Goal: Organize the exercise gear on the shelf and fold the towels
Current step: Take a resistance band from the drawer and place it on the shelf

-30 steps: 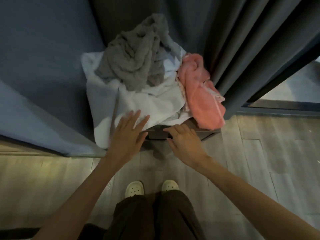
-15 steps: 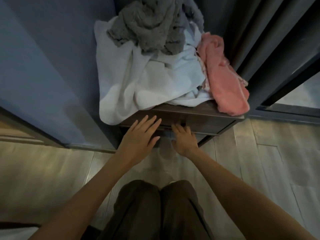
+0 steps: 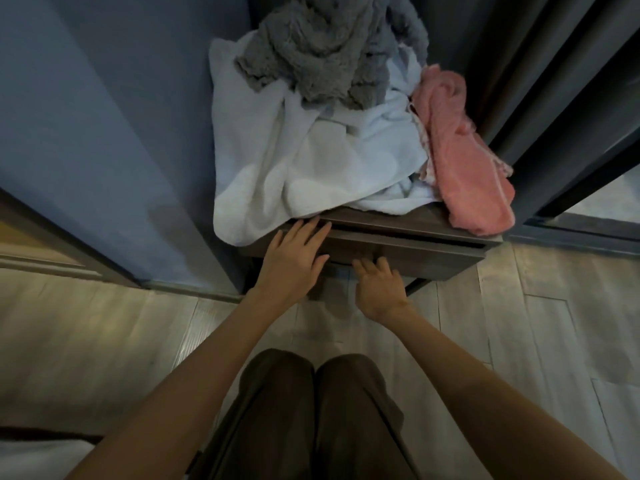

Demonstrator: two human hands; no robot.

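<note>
A crumpled grey towel [image 3: 322, 53] lies on top of a rumpled white towel [image 3: 311, 161], and a pink towel [image 3: 464, 161] hangs over the right side. All three are piled on a low dark wooden cabinet [image 3: 419, 221]. My left hand [image 3: 294, 258] rests flat, fingers straight, on the left part of the drawer front [image 3: 415, 252], just below the white towel's hanging edge. My right hand [image 3: 379, 289] sits lower, its fingertips hooked under the drawer front's bottom edge. A narrow gap shows between the drawer and the cabinet top.
A blue wall [image 3: 121, 133] stands close on the left of the cabinet, and dark curtains [image 3: 554, 81] with a window frame stand on the right. Pale wood floor [image 3: 519, 341] stretches in front. My knees in dark trousers [image 3: 311, 410] are bent below the hands.
I have crouched lower and closer to the cabinet. Both hands dropped from the cabinet's top edge to the drawer front, the right one going under its lower edge.
</note>
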